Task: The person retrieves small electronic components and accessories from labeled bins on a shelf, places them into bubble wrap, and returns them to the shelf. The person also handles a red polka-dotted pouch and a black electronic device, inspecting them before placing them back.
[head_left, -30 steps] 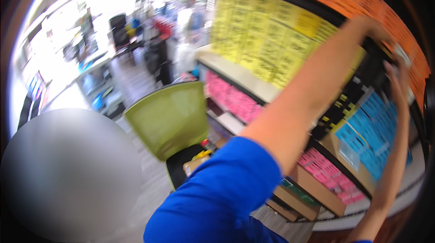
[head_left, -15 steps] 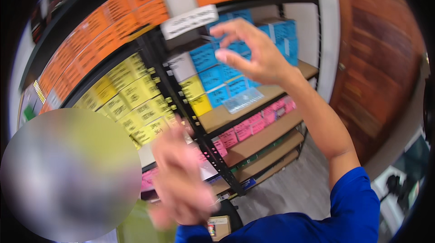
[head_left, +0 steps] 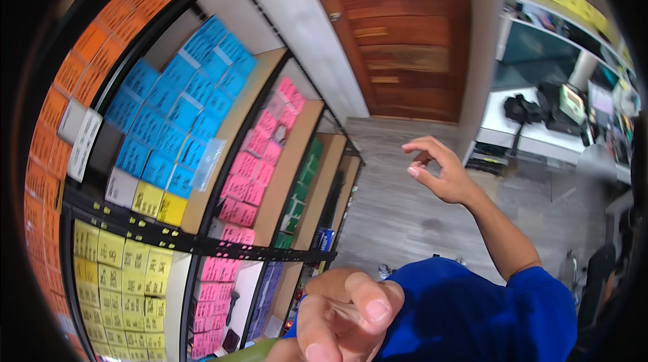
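Note:
My right hand (head_left: 440,171) is raised over the grey floor, thumb and fingers apart and slightly bent, with nothing between them. Low in the picture, close to the camera, my left hand (head_left: 354,318) has loosely bent fingers with gaps between them. No object shows in it, though part of the palm is hidden. Nearest to the left hand is a black-framed shelf rack (head_left: 270,250). On its shelves stand blue-fronted boxes (head_left: 169,109), pink-fronted boxes (head_left: 253,163) and yellow-fronted boxes (head_left: 125,281). A clear plastic packet (head_left: 210,165) hangs at the edge of the blue boxes' shelf.
Orange-fronted boxes (head_left: 88,44) line the top at the far left. Green boxes (head_left: 300,186) sit lower in the rack. A brown wooden door (head_left: 405,38) stands at the back. At the right, a white desk (head_left: 499,122) carries a monitor and black devices.
The view has swung to the right, so the rack now sits at the left and the desk has come in. My left hand is lower; my right hand now hangs over the floor.

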{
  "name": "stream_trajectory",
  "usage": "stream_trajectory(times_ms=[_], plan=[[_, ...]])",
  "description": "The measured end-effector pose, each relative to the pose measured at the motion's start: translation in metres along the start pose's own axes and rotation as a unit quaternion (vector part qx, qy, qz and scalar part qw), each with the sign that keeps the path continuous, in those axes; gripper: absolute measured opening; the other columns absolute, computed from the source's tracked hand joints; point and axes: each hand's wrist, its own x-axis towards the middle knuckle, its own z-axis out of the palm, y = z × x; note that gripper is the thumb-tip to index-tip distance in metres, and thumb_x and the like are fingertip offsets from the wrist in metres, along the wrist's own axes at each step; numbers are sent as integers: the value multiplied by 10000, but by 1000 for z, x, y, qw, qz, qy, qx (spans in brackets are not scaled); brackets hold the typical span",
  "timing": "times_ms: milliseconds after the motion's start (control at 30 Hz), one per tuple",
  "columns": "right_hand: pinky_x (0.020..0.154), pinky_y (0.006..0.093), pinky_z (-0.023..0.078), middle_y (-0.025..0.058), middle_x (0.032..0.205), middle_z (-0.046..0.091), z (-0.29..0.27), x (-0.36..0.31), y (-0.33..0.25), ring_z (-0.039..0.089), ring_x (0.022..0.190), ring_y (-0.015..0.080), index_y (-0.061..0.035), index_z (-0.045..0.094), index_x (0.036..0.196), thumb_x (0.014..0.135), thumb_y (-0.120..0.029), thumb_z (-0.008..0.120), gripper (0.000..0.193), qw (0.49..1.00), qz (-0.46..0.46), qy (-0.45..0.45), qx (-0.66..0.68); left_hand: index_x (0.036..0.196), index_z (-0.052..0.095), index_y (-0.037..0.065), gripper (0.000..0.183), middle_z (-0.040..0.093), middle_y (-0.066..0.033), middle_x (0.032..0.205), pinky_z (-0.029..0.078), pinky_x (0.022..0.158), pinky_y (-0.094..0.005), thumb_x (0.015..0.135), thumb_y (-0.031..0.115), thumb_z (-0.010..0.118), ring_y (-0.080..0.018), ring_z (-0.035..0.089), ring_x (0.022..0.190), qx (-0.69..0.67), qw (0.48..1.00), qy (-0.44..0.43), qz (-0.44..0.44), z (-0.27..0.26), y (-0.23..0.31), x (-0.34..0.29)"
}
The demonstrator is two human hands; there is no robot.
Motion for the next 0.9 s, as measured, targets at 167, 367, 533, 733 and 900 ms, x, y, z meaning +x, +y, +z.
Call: stream_trajectory(times_ms=[167, 367, 533, 733, 900], plan=[[832, 290, 494, 97, 1215, 616, -108, -151, 35, 624, 908, 126, -46, 578, 1313, 945, -133, 673, 390, 974, 142, 172, 47, 1304, 626, 390, 428, 583, -20, 1374, 354, 1070, -409, 915, 228, 703, -177, 424, 1352, -58, 989, -99, -89, 62, -62, -9], [862, 304, 492, 108, 1211, 631, -201, -296, 20, 669, 911, 138, -32, 548, 1338, 971, -164, 645, 402, 917, 196, 346, 32, 1322, 631, 446, 579, 498, 25, 1476, 315, 1116, -381, 861, 127, 776, -151, 360, 1377, -165, 970, -175, -30, 144, -163, -35], [858, 308, 503, 103, 1208, 628, -253, -381, -14, 666, 903, 162, -46, 550, 1338, 971, -173, 643, 399, 840, 195, 506, -5, 1275, 672, 410, 425, 452, 102, 1523, 294, 1126, -480, 882, 267, 748, -232, 347, 1408, -368, 911, -156, -100, 214, -232, -66], [808, 304, 507, 92, 1201, 621, -280, -455, -29, 658, 892, 170, -45, 556, 1324, 981, -223, 637, 394, 737, 188, 649, -26, 1221, 693, 256, 575, 475, 12, 1495, 231, 1185, -488, 1017, 627, 305, -258, 282, 1476, -479, 797, -222, -294, 260, -350, -91], [781, 292, 494, 88, 1185, 621, -304, -473, -18, 655, 882, 162, -39, 565, 1305, 989, -241, 636, 382, 703, 220, 676, -41, 1227, 697, 164, 781, 429, -22, 1533, 251, 1174, -402, 1029, 685, 151, -195, 347, 1407, -546, 652, -116, -513, 274, -431, -125]])
